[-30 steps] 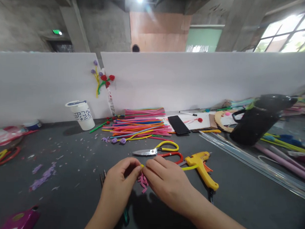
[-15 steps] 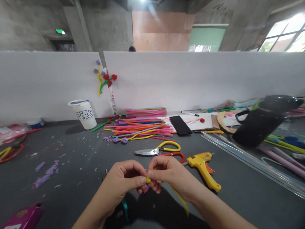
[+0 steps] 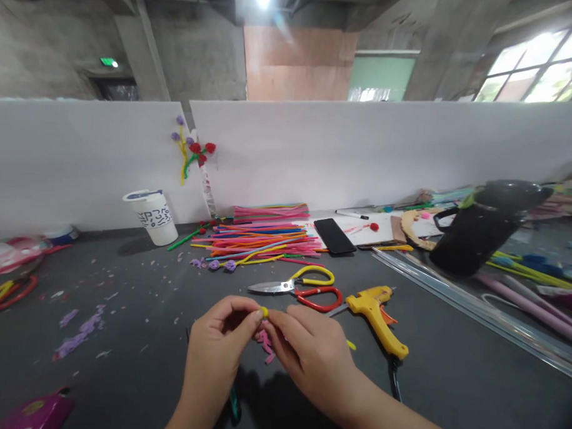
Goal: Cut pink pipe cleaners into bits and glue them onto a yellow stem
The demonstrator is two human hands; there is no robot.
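Note:
My left hand pinches a small curled yellow end of a pipe cleaner between thumb and forefinger. Its fingers meet those of my right hand, which are closed at the same yellow piece. Past the right hand pokes another yellow end; whether both ends are one stem is hidden. Pink fuzzy bits show just below the fingertips. Scissors with yellow and red handles lie beyond the hands. To their right rests a yellow glue gun. Partly under my left wrist is a teal-handled tool.
Colourful pipe cleaners are heaped behind the scissors, beside a black phone. A white cup stands left, a black jug right, near clear glue sticks. Purple scraps and a magenta case lie left.
Both hands have shifted slightly left, and my right hand has turned over more. The yellow piece now sticks up above the fingertips. More of the pink bits shows, and less of the yellow stem.

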